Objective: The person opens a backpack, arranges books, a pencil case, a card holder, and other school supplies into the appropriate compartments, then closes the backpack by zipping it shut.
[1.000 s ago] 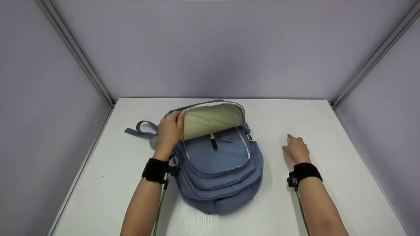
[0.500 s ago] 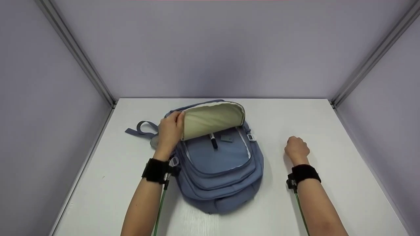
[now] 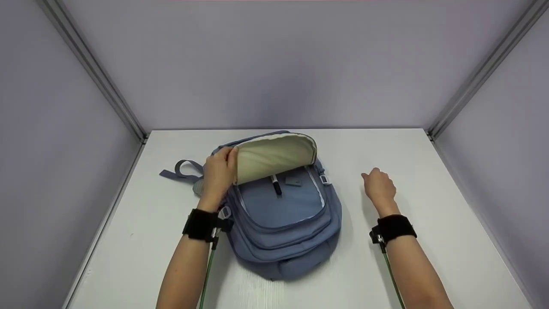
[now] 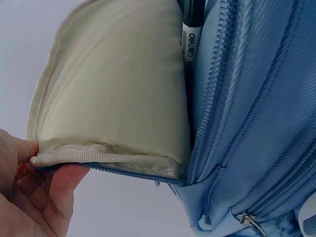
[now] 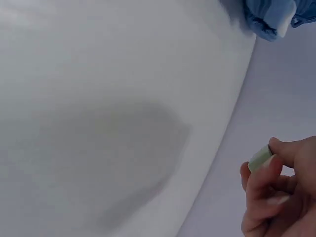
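A blue backpack (image 3: 285,244) lies on the white table, its front pocket unzipped. My left hand (image 3: 218,174) pinches the edge of the pocket's flap (image 3: 274,158) at the left corner, holding it folded back with the cream lining showing. Inside the pocket are a black-capped marker (image 3: 276,187), partly hidden under the flap, and a small flat grey-green piece (image 3: 293,181). To the right of the backpack, my right hand (image 3: 379,189) is raised over the table. Its thumb and fingers pinch a small pale green block (image 5: 260,158), seen only in the right wrist view.
A looped strap (image 3: 182,171) and a grey round piece (image 3: 197,187) stick out at the backpack's left. White buckles (image 3: 325,180) sit on its sides. Grey panels (image 3: 274,64) enclose the table at the back and both sides.
The right hand's pointing finger has curled in against the table, and the hand has since lifted and shifted slightly forward and left. The left hand keeps its hold on the flap.
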`<move>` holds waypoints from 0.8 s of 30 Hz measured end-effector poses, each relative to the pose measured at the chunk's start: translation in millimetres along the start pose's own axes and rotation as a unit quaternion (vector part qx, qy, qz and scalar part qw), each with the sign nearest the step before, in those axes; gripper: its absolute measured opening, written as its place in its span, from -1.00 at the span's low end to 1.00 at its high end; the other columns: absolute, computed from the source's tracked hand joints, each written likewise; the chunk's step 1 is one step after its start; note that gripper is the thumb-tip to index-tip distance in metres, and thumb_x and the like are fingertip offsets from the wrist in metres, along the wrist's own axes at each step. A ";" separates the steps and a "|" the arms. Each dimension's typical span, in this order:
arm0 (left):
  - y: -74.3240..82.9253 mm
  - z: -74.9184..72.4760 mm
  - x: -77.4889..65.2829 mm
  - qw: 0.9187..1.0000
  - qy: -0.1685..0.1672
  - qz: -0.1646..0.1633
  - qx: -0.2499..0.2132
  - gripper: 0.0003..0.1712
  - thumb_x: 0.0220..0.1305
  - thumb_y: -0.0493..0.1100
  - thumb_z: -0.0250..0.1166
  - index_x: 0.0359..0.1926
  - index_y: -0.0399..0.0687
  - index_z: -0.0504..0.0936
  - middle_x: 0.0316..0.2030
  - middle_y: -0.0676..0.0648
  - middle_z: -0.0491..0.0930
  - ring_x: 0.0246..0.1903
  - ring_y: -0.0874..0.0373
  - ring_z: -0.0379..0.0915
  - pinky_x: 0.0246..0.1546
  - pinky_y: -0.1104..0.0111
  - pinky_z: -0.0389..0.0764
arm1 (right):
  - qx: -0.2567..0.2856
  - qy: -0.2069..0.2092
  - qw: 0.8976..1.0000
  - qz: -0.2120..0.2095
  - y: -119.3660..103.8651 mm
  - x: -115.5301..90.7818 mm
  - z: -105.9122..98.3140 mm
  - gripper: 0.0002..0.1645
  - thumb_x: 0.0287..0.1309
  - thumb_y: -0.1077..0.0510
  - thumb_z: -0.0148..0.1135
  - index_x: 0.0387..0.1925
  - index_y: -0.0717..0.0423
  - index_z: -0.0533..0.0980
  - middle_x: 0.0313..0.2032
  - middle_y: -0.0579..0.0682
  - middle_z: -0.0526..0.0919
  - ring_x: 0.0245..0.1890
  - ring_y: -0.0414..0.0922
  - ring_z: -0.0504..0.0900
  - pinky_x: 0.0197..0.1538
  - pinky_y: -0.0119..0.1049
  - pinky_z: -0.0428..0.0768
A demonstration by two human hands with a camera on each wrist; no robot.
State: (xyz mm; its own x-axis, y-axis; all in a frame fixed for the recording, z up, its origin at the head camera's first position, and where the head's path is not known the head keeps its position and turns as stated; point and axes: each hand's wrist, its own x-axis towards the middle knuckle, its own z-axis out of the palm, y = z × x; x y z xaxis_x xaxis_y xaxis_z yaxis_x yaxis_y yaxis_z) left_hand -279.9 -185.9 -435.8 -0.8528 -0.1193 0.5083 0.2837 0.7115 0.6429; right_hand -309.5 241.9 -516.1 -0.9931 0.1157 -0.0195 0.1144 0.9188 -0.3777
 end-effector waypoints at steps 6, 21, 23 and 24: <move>-1.3 -3.8 -1.9 1.000 -0.009 -0.016 0.001 -0.65 0.49 -0.09 0.12 -0.21 -0.28 0.70 -0.59 -0.10 0.55 -0.63 0.04 0.41 -0.54 0.17 0.44 | 0.084 0.018 0.991 -0.099 -47.2 -10.5 -8.0 -0.65 0.39 0.15 0.11 -0.14 0.47 0.52 -0.28 0.33 0.60 -0.30 0.17 0.62 -0.23 0.01 0.57; -5.3 -5.6 -3.2 1.000 -0.003 -0.024 0.002 -0.67 0.48 -0.11 0.13 -0.23 -0.28 0.69 -0.59 -0.08 0.53 -0.63 0.05 0.36 -0.55 0.18 0.39 | 0.131 -0.056 0.940 -0.310 -142.8 -51.2 10.6 -0.84 0.16 0.35 0.27 -0.21 0.21 0.49 -0.28 0.09 0.57 -0.32 -0.04 0.57 -0.26 -0.14 0.57; -5.4 -5.4 -3.3 1.000 -0.002 -0.022 0.002 -0.67 0.48 -0.11 0.12 -0.23 -0.28 0.69 -0.59 -0.08 0.53 -0.62 0.04 0.36 -0.54 0.17 0.39 | 0.122 -0.056 0.938 -0.319 -147.3 -51.3 17.9 -0.87 0.15 0.35 0.27 -0.27 0.18 0.50 -0.30 0.07 0.56 -0.34 -0.05 0.56 -0.28 -0.16 0.55; -5.5 -5.2 -3.3 1.000 -0.001 -0.021 0.001 -0.67 0.48 -0.11 0.13 -0.23 -0.29 0.69 -0.59 -0.09 0.52 -0.62 0.04 0.36 -0.54 0.16 0.39 | 0.117 -0.054 0.938 -0.321 -149.1 -50.9 21.4 -0.88 0.14 0.36 0.27 -0.29 0.17 0.50 -0.32 0.06 0.56 -0.35 -0.06 0.55 -0.29 -0.17 0.55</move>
State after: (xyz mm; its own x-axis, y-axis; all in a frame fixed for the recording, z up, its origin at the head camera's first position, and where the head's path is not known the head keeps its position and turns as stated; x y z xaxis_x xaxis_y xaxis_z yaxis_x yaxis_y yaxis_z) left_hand -276.4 -193.0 -438.0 -0.8648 -0.1474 0.4800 0.2469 0.7075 0.6621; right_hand -276.5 90.9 -478.6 -0.8532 -0.4848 0.1925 -0.5051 0.6757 -0.5369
